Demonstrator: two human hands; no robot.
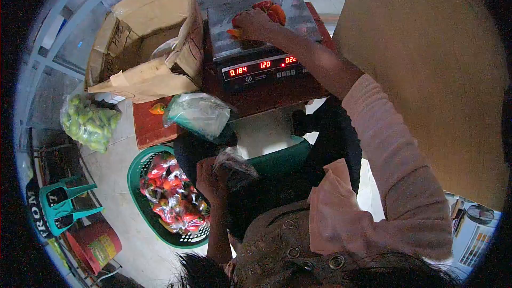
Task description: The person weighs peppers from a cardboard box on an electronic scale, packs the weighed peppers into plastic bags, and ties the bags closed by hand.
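My right hand [255,25] is over the metal pan of a digital scale [226,45], its fingers closed around peppers. Red and orange peppers [274,13] show past its far side, and an orange tip pokes out below it. Red digits glow on the scale's display [261,65]; the left number reads 0.184. Low in front of my body, my left hand [212,176] pinches a thin clear plastic bag [236,162]. Beside it, a green basket [140,162] holds several clear bags of red peppers [178,194].
An open cardboard box [144,77] stands left of the scale. A stack of plastic bags [200,114] and one orange pepper [158,108] lie on the red table [152,128]. A bag of green peppers [90,122] is farther left. A brown panel [421,74] rises at right.
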